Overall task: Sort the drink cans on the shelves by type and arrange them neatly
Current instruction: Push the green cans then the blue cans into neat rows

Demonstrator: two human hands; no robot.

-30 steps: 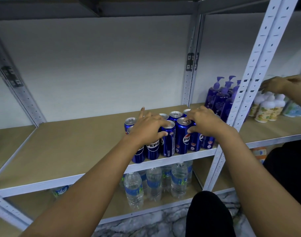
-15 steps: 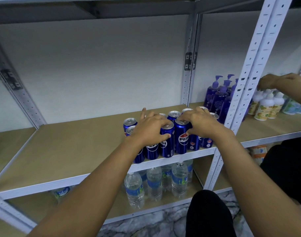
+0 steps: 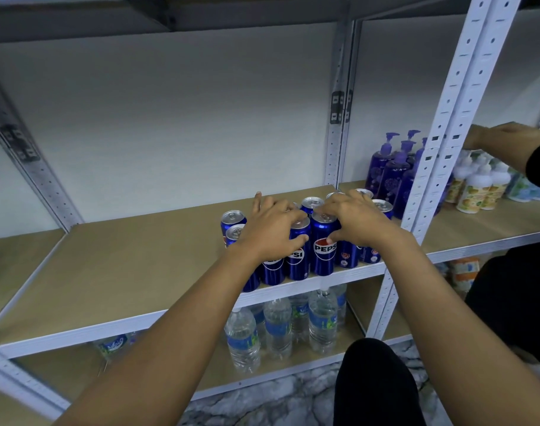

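Several blue Pepsi cans (image 3: 324, 250) stand upright in a tight cluster at the front right of the wooden shelf (image 3: 133, 265). My left hand (image 3: 271, 232) lies over the cans on the left side of the cluster, fingers curled around their tops and thumb on the front of one. My right hand (image 3: 358, 222) covers the cans on the right side, fingers curved over their tops and thumb touching the front can. Two cans (image 3: 233, 224) at the cluster's left edge stand uncovered.
Purple pump bottles (image 3: 391, 173) stand behind a white upright post (image 3: 440, 142) to the right. Another person's hand (image 3: 502, 139) reaches over white bottles (image 3: 480, 186) on the neighbouring shelf. Water bottles (image 3: 293, 327) fill the shelf below. The shelf's left part is bare wood.
Both hands stay on the can cluster and have drawn slightly closer together, the cans packed a little tighter. The other person's hand has shifted left over the white bottles.
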